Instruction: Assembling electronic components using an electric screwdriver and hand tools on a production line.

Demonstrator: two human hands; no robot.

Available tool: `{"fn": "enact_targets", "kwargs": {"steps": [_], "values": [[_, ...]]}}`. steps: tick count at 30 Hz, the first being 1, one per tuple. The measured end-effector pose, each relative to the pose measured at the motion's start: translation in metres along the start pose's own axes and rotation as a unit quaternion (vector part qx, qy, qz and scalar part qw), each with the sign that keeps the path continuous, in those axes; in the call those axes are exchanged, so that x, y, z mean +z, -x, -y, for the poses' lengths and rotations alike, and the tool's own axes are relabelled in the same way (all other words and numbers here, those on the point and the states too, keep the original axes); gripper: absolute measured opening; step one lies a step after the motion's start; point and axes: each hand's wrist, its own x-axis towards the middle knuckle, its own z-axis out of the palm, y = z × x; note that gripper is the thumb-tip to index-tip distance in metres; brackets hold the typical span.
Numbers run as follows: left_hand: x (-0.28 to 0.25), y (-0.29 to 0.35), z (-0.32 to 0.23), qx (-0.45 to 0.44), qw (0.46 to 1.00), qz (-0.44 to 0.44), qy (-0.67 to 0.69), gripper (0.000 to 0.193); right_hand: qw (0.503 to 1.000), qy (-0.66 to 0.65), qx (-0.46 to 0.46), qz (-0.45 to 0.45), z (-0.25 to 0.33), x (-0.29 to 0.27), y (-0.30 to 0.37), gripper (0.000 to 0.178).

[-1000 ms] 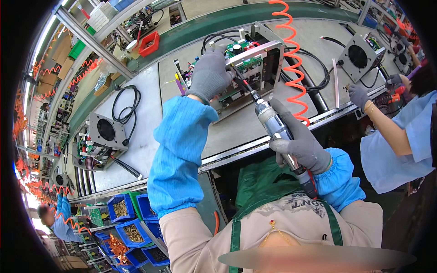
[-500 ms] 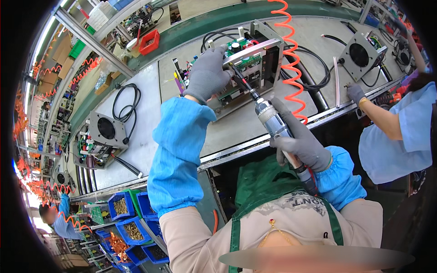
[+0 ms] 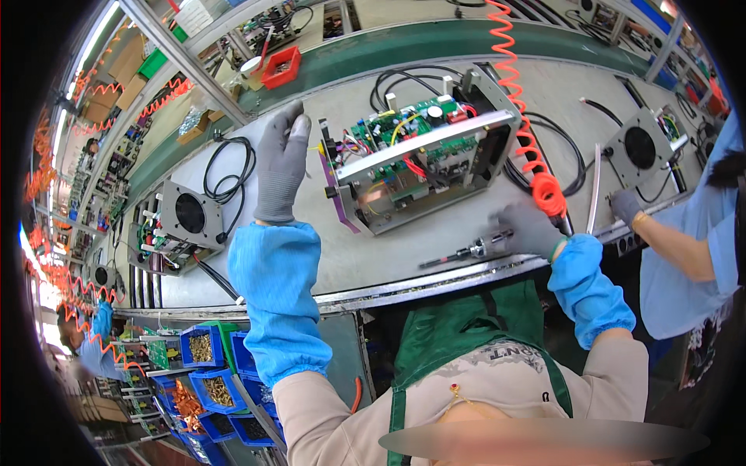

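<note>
My left hand [image 3: 281, 165], in a grey glove and blue sleeve cover, is raised flat with fingers apart, just left of an open metal chassis [image 3: 423, 159] holding a green circuit board [image 3: 404, 124]. It holds nothing and does not touch the chassis. My right hand [image 3: 528, 229], also grey-gloved, grips a pneumatic screwdriver [image 3: 466, 252] that lies nearly level along the bench's front edge, bit pointing left. An orange coiled air hose [image 3: 521, 93] runs up from the tool.
A fan unit with a black cable [image 3: 190, 217] sits left on the grey bench [image 3: 311, 264]. Another fan unit [image 3: 641, 147] is at the right, where a co-worker's gloved hand [image 3: 625, 206] reaches in. Blue bins of screws [image 3: 206, 349] hang below left. A red tray [image 3: 280, 66] stands beyond.
My left hand let go of the chassis and moved left, opening. My right hand pulled the screwdriver off the chassis and swung it down to the bench's front edge.
</note>
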Motion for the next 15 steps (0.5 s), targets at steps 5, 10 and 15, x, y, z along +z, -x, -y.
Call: {"fn": "enact_targets", "kwargs": {"steps": [5, 10, 15], "values": [[0.006, 0.000, 0.061, -0.081, 0.996, 0.045, -0.011, 0.050, 0.919, -0.168, 0.071, -0.349, 0.001, -0.022, -0.079, 0.052], [0.035, 0.021, 0.047, -0.146, 0.985, -0.058, 0.075, 0.047, 0.924, -0.181, 0.184, -0.282, -0.020, -0.024, -0.156, 0.041], [0.069, 0.036, 0.001, -0.199, 0.972, -0.127, -0.022, 0.039, 0.928, -0.220, 0.166, -0.249, -0.030, -0.061, -0.297, 0.037]]}}
